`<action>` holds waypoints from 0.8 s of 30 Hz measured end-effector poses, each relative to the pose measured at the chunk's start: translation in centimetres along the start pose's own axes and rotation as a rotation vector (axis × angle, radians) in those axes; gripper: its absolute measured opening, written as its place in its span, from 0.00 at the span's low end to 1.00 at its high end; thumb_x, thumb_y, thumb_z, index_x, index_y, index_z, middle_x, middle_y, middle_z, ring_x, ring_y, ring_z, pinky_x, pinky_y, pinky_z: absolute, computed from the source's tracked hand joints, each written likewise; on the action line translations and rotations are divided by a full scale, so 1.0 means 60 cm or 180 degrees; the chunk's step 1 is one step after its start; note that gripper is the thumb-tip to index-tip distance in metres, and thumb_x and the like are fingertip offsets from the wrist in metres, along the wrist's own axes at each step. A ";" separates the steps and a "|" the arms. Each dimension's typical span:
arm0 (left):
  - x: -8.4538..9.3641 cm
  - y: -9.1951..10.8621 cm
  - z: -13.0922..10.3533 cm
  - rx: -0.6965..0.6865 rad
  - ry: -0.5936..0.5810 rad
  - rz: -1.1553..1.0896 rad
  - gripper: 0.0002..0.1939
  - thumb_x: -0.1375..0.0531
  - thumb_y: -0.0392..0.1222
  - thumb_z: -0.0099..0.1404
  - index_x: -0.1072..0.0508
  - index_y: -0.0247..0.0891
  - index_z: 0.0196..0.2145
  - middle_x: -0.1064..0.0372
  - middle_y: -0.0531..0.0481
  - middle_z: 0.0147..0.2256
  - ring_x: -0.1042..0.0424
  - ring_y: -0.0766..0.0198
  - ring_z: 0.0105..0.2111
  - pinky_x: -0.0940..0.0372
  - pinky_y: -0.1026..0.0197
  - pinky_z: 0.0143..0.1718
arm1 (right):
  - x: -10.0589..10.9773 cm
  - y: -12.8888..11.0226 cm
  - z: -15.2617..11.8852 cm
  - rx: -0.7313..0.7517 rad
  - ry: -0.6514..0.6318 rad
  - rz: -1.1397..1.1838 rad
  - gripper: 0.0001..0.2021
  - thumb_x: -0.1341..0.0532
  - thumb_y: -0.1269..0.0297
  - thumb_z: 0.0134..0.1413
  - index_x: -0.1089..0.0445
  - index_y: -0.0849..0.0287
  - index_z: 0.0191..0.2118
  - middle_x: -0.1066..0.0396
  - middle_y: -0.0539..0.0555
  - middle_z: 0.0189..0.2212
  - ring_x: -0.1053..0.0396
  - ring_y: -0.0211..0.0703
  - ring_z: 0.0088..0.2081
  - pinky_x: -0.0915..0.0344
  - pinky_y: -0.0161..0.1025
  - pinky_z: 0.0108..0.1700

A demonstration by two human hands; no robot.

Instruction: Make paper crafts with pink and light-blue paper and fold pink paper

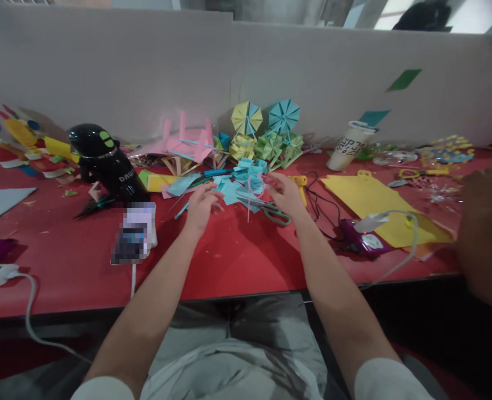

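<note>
A thin pink strip (249,206), bent into a loop with a straight tail, hangs at the fingertips of my right hand (286,195), which pinches it. My left hand (202,208) is over the table to the left, fingers apart and nothing visible in them. Between and behind both hands lie light-blue folded papers (229,191). Scissors with grey-green handles (277,214) rest just below my right hand. A yellow glue gun (301,186) lies to the right of that hand, partly hidden by it.
Folded paper wheels (284,116) and a pink paper piece (189,145) stand at the back. A black bottle (112,164) and a phone (134,233) are on the left. To the right are yellow sheets (371,205), a paper cup (349,145), a purple power bank (363,240) and another person's arm (485,239).
</note>
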State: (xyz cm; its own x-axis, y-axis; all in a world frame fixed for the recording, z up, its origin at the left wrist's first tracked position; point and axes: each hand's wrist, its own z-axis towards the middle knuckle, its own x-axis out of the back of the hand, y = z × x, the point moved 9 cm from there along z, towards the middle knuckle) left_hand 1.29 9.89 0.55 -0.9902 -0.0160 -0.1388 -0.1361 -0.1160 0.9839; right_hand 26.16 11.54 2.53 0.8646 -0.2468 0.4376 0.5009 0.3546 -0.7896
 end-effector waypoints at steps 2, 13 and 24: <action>-0.019 -0.002 -0.009 0.0364 -0.0333 -0.0570 0.22 0.43 0.39 0.54 0.30 0.35 0.47 0.22 0.47 0.37 0.28 0.66 0.23 0.33 0.61 0.31 | -0.023 -0.001 -0.009 -0.0208 -0.0508 0.0472 0.21 0.38 0.49 0.55 0.25 0.60 0.46 0.24 0.61 0.41 0.27 0.48 0.40 0.30 0.46 0.44; -0.076 -0.014 -0.040 0.1025 -0.1412 -0.1495 0.20 0.44 0.47 0.63 0.29 0.35 0.50 0.25 0.38 0.48 0.25 0.53 0.46 0.31 0.50 0.47 | -0.166 -0.048 -0.050 -0.0943 -0.1391 0.2203 0.18 0.26 0.54 0.36 0.23 0.60 0.35 0.23 0.53 0.31 0.25 0.42 0.35 0.28 0.41 0.43; 0.007 -0.049 0.009 0.0313 -0.0006 0.0202 0.09 0.40 0.41 0.60 0.24 0.35 0.37 0.34 0.55 0.17 0.27 0.61 0.25 0.33 0.56 0.40 | 0.020 0.033 0.024 -0.0395 0.0385 -0.0368 0.10 0.40 0.62 0.55 0.23 0.62 0.33 0.24 0.56 0.26 0.28 0.44 0.29 0.31 0.41 0.36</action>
State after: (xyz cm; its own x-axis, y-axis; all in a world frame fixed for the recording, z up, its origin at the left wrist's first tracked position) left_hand 1.26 10.74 -2.33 -0.9970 -0.0182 -0.0757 -0.0754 -0.0170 0.9970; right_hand 28.24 13.24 2.08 0.7869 -0.3885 0.4794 0.5812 0.2058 -0.7873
